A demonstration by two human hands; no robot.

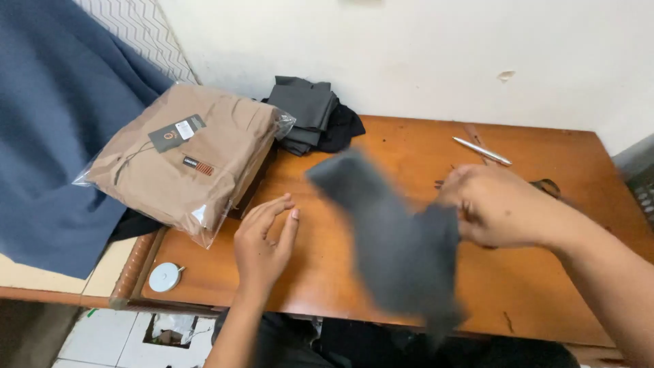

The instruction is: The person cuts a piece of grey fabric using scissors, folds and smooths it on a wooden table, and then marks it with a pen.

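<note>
My right hand (pixel 492 206) grips one end of a dark grey cloth piece (pixel 392 235), which hangs blurred above the wooden table (pixel 402 146) and trails toward the front edge. My left hand (pixel 264 240) hovers over the table just left of the cloth, fingers apart and holding nothing. A tan folded garment in a clear plastic bag (pixel 180 157), with a black hang tag, lies at the table's left end, overhanging the edge.
A stack of folded dark grey and black cloth (pixel 310 114) sits at the back by the white wall. A silver pen (pixel 482 150) lies at the back right. A round white tape measure (pixel 165 277) rests at the front left corner. Blue fabric (pixel 48 129) drapes on the left.
</note>
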